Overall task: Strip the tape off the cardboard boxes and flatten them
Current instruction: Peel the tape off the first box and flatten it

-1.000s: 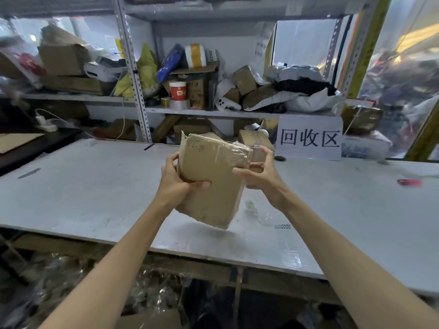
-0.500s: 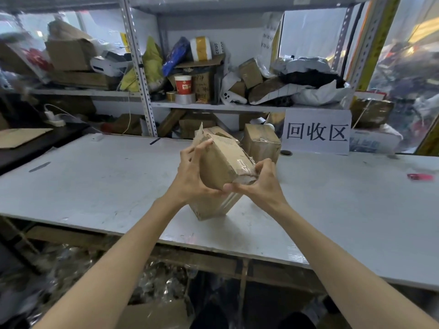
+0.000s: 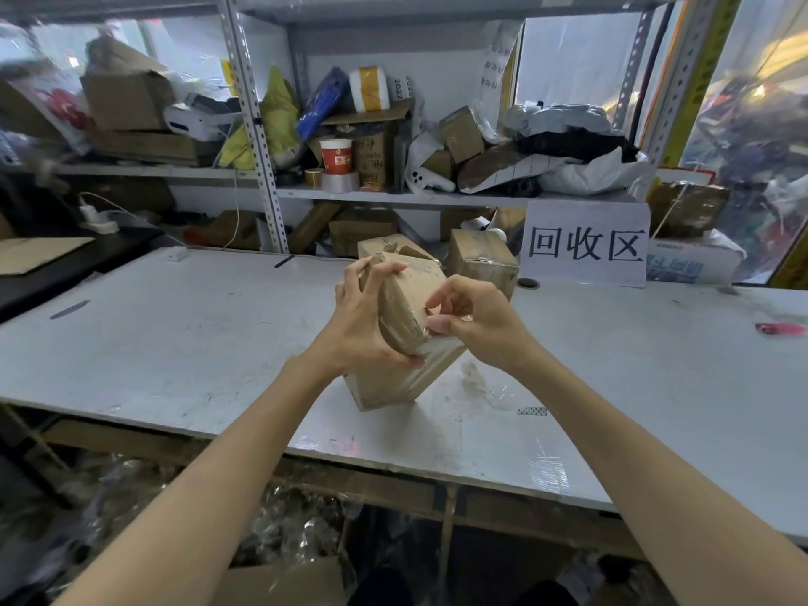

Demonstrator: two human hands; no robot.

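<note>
Lying far to the left of the grip, a flat cardboard sheet (image 3: 39,252) sits on a dark side table. At the middle, the left hand (image 3: 356,330) clasps the cardboard box (image 3: 404,295) from its left side. Its fingers are spread and curled over the top end, and its thumb is hooked round the lower face, a full grip on the box. The box hangs tilted between the two hands over the grey bench (image 3: 175,343). Its low corner is down at the bench top, but whether it touches cannot be told. The box is closed, with glossy clear tape (image 3: 430,363) wrapped across its lower half, so what it holds is hidden.

On the right, the right hand (image 3: 478,321) pinches the box's taped right edge between curled forefinger and thumb, a nearly closed grip. Just below that grip, a crumpled tape scrap (image 3: 476,378) lies on the bench. Beyond the grips, two more taped boxes (image 3: 481,260) stand closed on the bench, contents unseen. Further right stands a white sign (image 3: 586,247), and at the far right a small pink thing (image 3: 780,328), too blurred to name.
</note>
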